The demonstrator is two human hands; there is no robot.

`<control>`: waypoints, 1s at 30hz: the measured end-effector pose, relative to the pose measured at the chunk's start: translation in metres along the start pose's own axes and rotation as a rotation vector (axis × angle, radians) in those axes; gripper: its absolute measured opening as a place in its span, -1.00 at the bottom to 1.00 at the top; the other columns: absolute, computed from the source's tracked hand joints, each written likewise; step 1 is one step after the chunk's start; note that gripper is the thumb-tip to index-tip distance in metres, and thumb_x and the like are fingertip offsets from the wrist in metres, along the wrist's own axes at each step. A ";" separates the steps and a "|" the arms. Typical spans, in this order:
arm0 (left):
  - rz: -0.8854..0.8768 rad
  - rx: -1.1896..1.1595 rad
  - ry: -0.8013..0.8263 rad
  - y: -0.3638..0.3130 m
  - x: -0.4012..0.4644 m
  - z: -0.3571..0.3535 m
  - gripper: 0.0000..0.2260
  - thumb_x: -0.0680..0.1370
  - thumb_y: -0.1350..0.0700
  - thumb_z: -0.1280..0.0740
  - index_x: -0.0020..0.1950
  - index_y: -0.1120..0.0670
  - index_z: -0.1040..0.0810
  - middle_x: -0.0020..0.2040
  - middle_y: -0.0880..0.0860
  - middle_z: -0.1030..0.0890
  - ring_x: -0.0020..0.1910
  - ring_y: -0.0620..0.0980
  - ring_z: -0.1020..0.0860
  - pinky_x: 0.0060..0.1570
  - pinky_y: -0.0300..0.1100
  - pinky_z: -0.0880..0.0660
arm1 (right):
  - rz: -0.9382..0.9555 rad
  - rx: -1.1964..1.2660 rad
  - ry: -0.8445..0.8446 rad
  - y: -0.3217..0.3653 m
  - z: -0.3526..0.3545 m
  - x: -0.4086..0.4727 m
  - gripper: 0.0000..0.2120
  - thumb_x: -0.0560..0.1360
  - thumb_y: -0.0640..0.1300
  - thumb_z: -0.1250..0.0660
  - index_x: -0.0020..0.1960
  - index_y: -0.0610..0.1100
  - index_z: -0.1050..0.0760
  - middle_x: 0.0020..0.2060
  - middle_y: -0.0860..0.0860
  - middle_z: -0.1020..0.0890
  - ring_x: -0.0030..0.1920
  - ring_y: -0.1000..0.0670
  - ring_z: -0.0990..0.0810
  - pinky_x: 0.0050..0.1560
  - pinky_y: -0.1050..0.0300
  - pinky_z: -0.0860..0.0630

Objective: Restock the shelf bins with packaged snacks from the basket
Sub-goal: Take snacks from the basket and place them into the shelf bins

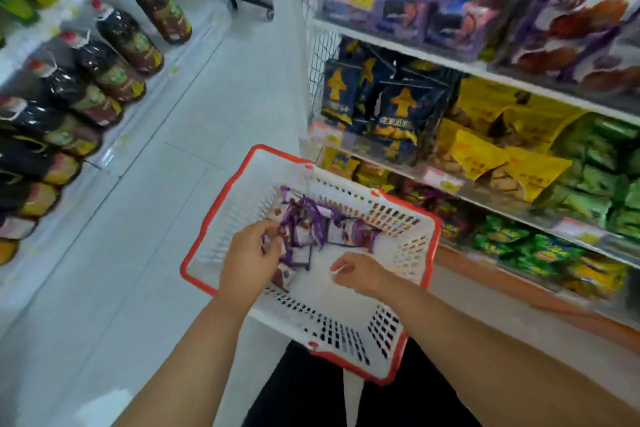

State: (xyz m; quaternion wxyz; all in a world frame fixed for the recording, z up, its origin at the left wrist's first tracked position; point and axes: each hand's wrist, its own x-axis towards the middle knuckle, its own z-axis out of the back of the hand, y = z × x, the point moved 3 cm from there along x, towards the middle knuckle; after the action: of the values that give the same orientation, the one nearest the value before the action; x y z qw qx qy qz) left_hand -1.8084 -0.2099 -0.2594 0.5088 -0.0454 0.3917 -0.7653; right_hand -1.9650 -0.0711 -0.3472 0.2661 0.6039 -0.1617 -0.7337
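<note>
Dark oil bottles (114, 55) in a row along the left shelf, beside the white tiled floor (180, 156).

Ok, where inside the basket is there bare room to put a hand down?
The basket floor is bare in its near half, under the right hand. The far part is crowded with purple snack packets, which the left hand grips.

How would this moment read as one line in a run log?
stage: picking from basket | left hand: grips purple snack packets | right hand: over basket, holds nothing | shelf bins: not yet reached
</note>
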 end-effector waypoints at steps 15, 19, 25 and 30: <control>0.147 -0.189 0.050 0.088 0.024 0.006 -0.79 0.62 0.12 -0.29 0.24 0.01 -0.55 0.16 -0.10 -0.56 0.17 -0.16 -0.49 0.11 -0.33 -0.31 | -0.223 0.254 -0.090 -0.004 -0.046 0.149 -0.50 0.56 -0.21 -0.36 0.46 -0.24 -0.33 0.41 -0.17 -0.39 0.18 -0.19 -0.53 0.12 -0.06 -0.49; 0.164 -0.171 0.084 0.082 0.025 0.002 -0.76 0.63 0.09 -0.27 0.29 -0.01 -0.52 0.24 -0.09 -0.55 0.19 -0.16 -0.48 0.12 -0.28 -0.32 | -0.215 0.389 -0.133 -0.020 -0.042 0.140 -0.53 0.56 -0.28 -0.34 0.44 -0.27 -0.36 0.42 -0.17 -0.39 0.34 -0.16 -0.43 0.22 0.05 -0.42; 0.134 -0.140 0.118 0.069 0.025 -0.001 -0.75 0.62 0.13 -0.29 0.30 0.01 -0.53 0.23 -0.07 -0.55 0.16 -0.17 -0.47 0.11 -0.30 -0.33 | -0.126 0.535 -0.169 -0.007 -0.043 0.109 -0.75 0.56 -0.31 -0.32 0.23 -0.21 -0.56 0.34 -0.13 -0.49 0.18 -0.04 -0.50 0.03 0.15 -0.46; -0.155 0.216 0.278 0.051 0.019 -0.007 -0.46 0.50 0.15 -0.41 0.46 -0.03 -0.40 0.45 0.03 -0.38 0.42 0.04 -0.31 0.38 -0.06 -0.30 | -0.007 0.828 0.009 0.043 -0.029 0.034 -0.83 0.60 -0.29 -0.25 0.12 -0.19 -0.58 0.14 -0.05 -0.65 0.20 -0.01 -0.60 -0.04 0.23 -0.46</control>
State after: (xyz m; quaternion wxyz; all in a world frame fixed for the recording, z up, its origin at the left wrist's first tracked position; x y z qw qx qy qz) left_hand -1.7834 -0.2302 -0.3034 0.3913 0.0853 0.3690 -0.8387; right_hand -1.9326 -0.1233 -0.3569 -0.0010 0.6638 -0.4399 -0.6049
